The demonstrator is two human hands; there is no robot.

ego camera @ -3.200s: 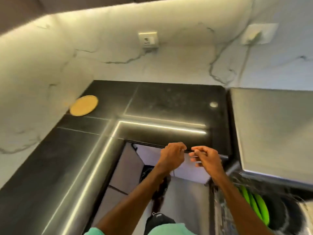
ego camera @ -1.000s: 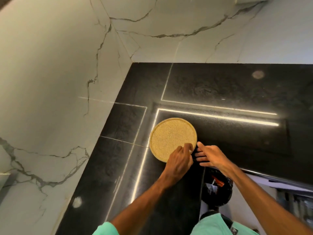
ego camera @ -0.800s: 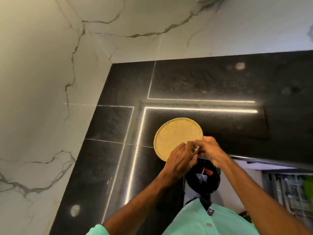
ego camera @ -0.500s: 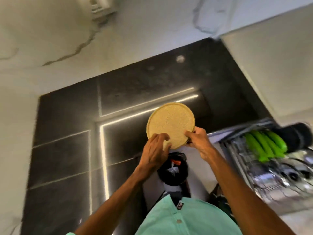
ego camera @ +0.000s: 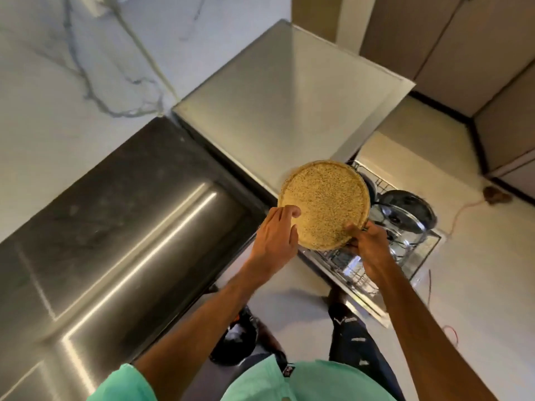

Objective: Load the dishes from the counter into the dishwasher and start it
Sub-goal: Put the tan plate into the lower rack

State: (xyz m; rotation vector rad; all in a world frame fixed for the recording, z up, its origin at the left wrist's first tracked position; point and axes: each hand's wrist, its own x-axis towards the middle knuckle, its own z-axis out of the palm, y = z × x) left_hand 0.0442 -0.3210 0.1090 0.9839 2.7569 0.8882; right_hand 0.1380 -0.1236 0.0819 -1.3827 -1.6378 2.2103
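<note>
Fingers [ego camera: 289,212] of the left hand [ego camera: 275,238] curled over the near rim and right hand [ego camera: 367,244] pinching the near-right edge, hold the speckled yellow plate [ego camera: 324,204] steady above the pulled-out dishwasher rack [ego camera: 347,267], then tip upright and lower into a free slot, clear of the steel pot [ego camera: 405,209].

One plate [ego camera: 324,204]; two hands [ego camera: 273,238] [ego camera: 369,246]; one dishwasher rack [ego camera: 347,266].
</note>
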